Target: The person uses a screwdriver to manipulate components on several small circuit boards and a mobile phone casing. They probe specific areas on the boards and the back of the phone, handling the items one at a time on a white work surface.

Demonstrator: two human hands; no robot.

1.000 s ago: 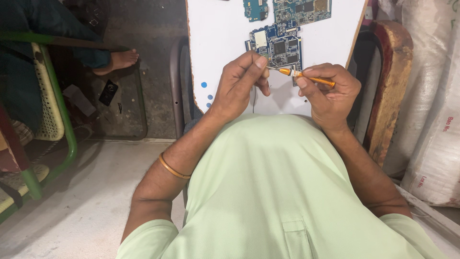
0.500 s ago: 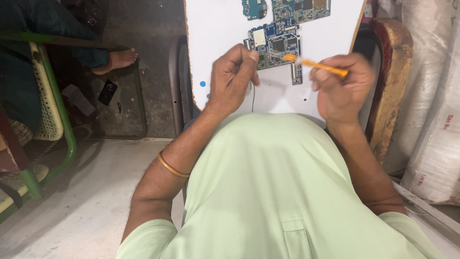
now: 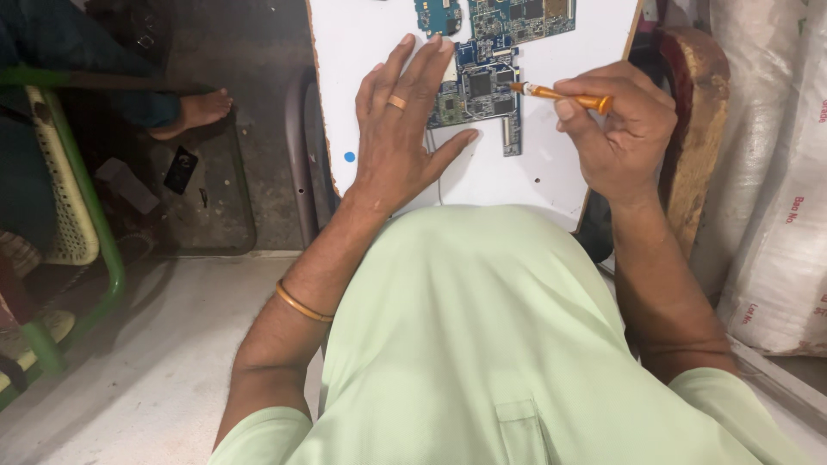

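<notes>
A blue circuit board (image 3: 482, 90) lies on a white board (image 3: 362, 52) resting over my lap. My left hand (image 3: 401, 129) lies flat with spread fingers on the white board, its fingertips and thumb touching the circuit board's left edge; a ring sits on one finger. My right hand (image 3: 616, 129) holds a small orange-handled screwdriver (image 3: 560, 95), its tip pointing left at the circuit board's right edge. Two more blue circuit boards (image 3: 517, 15) lie at the far edge of the white board.
A green-framed chair (image 3: 60, 198) stands at left, with another person's bare foot (image 3: 194, 112) on the dark floor beyond it. White sacks (image 3: 775, 172) are stacked at right beside a wooden chair part (image 3: 693, 129). A dark small object (image 3: 179, 170) lies on a floor mat.
My left hand has opened from a curled pinch on the circuit board to a flat spread palm. My right hand has lifted the screwdriver slightly up and right.
</notes>
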